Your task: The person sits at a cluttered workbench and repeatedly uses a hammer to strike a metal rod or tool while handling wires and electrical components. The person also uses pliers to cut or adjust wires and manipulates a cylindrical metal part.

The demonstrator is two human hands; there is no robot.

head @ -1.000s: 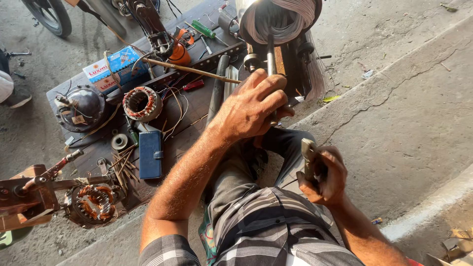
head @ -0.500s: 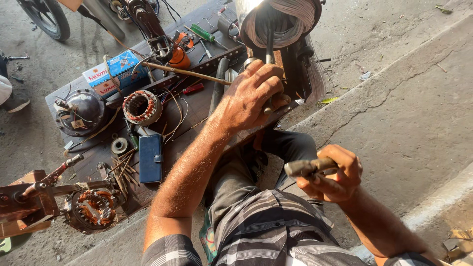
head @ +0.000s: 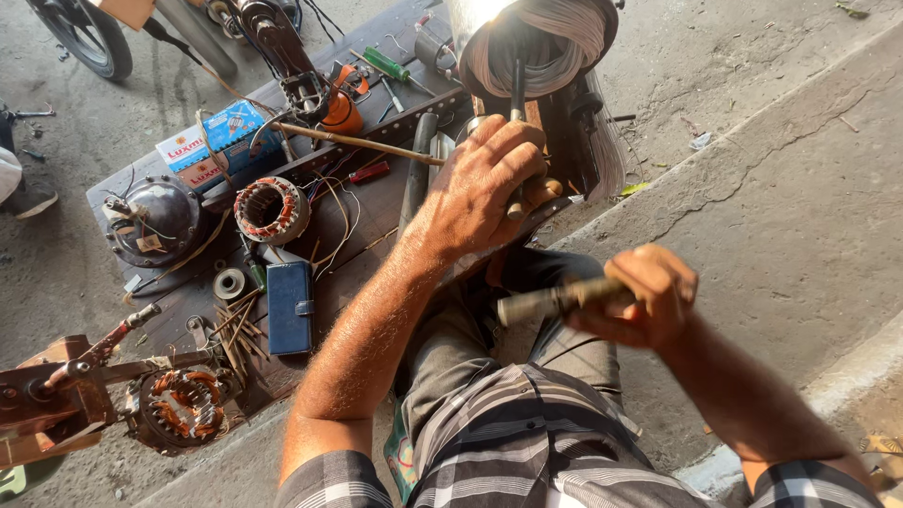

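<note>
My left hand [head: 489, 188] grips a dark metal rod [head: 516, 89] that stands upright against a motor winding [head: 555, 42] of pale wire coils at the top of the head view. My right hand [head: 649, 296] is closed around a short cylindrical metal tool [head: 541, 303], held level above my lap, its free end pointing left. The right hand is below and to the right of the left hand, apart from the winding. My striped shirt and grey trousers fill the lower middle.
A dark board [head: 329, 226] on the concrete ground carries a copper-wound stator [head: 273, 209], a domed motor cover [head: 155, 221], a blue wallet [head: 290, 306], small boxes [head: 216, 141], screwdrivers [head: 386, 64] and loose sticks. A rusty winding jig [head: 113, 395] stands at lower left. A wheel [head: 85, 38] is at top left.
My right hand has lifted and turned the metal tool from upright beside my leg to level above my lap. My left hand has stayed on the rod at the winding.
</note>
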